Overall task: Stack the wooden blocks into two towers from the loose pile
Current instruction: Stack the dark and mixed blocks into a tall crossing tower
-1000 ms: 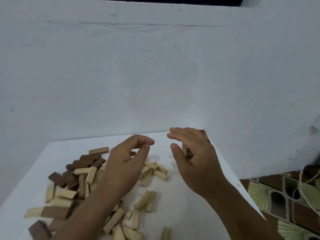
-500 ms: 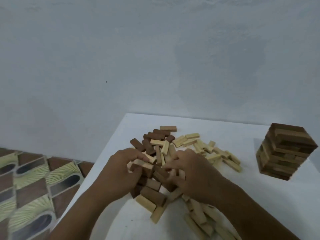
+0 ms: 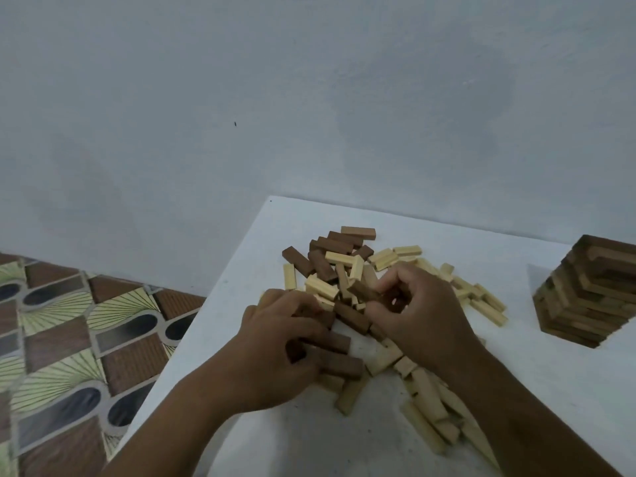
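Note:
A loose pile of dark and pale wooden blocks [image 3: 347, 266] lies on the white table [image 3: 481, 390]. My left hand [image 3: 275, 346] is down in the pile's near left side, fingers curled round dark brown blocks [image 3: 332, 341]. My right hand [image 3: 420, 311] sits over the middle of the pile and pinches a dark brown block [image 3: 363, 290] between thumb and fingers, lifted slightly. A finished tower of dark blocks [image 3: 588, 297] stands at the table's right edge of view, well apart from both hands. Pale blocks [image 3: 430, 404] trail toward me under my right forearm.
The table's left edge [image 3: 206, 304] runs diagonally beside my left forearm, with patterned floor tiles [image 3: 69, 332] below it. A plain grey-blue wall [image 3: 309, 98] rises directly behind the table.
The view swung from the tower to the pile. Both hands dropped into the blocks; the right hand has now raised a dark block while the left hand closed on dark blocks nearer me.

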The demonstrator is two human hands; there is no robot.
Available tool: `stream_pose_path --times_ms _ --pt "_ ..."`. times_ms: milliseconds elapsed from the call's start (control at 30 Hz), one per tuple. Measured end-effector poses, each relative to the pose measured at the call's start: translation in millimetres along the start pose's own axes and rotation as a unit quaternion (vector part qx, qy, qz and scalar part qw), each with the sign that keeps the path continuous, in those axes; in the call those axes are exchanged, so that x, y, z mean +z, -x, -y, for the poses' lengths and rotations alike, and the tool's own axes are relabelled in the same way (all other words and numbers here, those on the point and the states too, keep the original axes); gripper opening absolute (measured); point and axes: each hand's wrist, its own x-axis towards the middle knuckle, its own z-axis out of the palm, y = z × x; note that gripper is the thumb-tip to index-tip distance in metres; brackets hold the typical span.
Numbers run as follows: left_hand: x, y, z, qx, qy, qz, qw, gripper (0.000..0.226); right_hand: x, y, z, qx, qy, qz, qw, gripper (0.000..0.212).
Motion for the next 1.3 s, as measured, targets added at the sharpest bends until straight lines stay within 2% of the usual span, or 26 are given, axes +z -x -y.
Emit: stream_pose_path --times_ms 100,167,300,367,433,533,600,767,967,1200,1300 --pt "11 0 1 0.020 -0.058 0.009 0.998 0.039 -1 3 4 -0.004 -0.012 -0.020 1.000 0.026" --pt "17 -1 4 0.034 -0.072 -0.011 0.997 0.034 1 6 7 -0.019 -0.010 -0.017 1.000 0.030" --pt "19 1 15 0.028 -0.005 -0.118 0.993 0.024 6 9 13 -0.041 -0.002 -0.020 0.999 0.026" --pt "15 3 18 -0.025 0.064 -0.206 0.976 0.021 13 12 16 -0.041 0.040 0.024 0.998 0.020" --pt "13 4 20 -0.078 0.124 -0.277 0.949 0.020 21 17 17 -0.022 0.127 0.103 0.986 0.014" --pt "16 5 22 -0.135 0.170 -0.305 0.927 0.019 36 21 15 -0.003 0.227 0.174 0.958 0.034" --pt "18 6 24 -0.151 0.179 -0.303 0.924 0.019 42 21 14 -0.009 0.232 0.164 0.959 0.037" --pt "23 5 25 -0.146 0.129 -0.295 0.935 0.019 17 21 17 0.000 0.175 0.124 0.977 0.027" --pt "19 -10 -8 -0.047 0.086 -0.234 0.967 0.015 -57 43 -12 0.067 0.073 0.012 0.995 0.024" --pt "50 -51 -75 0.029 0.110 -0.156 0.981 0.013 -125 86 -80 0.198 0.115 -0.069 0.971 0.022" --pt "76 -72 -110 0.031 0.139 -0.095 0.985 0.023 -142 108 -103 0.244 0.152 -0.077 0.955 0.018"
